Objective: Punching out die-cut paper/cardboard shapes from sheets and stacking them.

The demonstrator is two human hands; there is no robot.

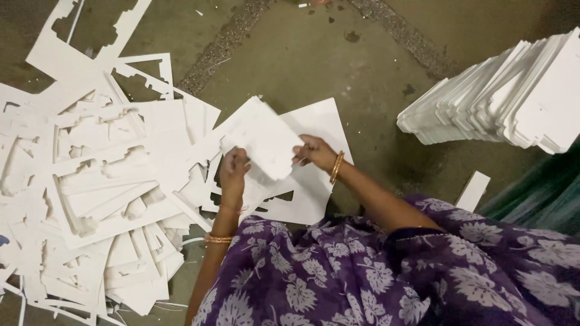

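Purple floral-print garment [362, 271], white leaf pattern, fills the lower foreground, worn by the person at work. Left forearm rises from the lower edge, bent up at the elbow, gold bangles [218, 239] at the wrist; left hand [234, 172] has its fingers curled closed on the left edge of a white die-cut card piece [266, 145]. Right forearm reaches in from the right across the body, one gold bangle [336, 167] at the wrist; right hand [315, 152] pinches the same piece at its right edge, fingers folded in, knuckles up. Card piece: held between both hands just above the floor, tilted, slightly blurred (outline not fully clear). White punched sheet [314, 121]: lies flat on the floor directly beneath the held piece, with cut-out openings showing near the left hand. Heap of white offcut frames [103, 181]: spread loosely over the left side of the floor, overlapping, touching the punched sheet's left edge. Stack of white cut pieces [507, 96]: neatly layered, upper right, well apart from both hands. Small white strip [473, 190]: on the floor by the right elbow. Concrete floor [374, 72]: grey, stained.
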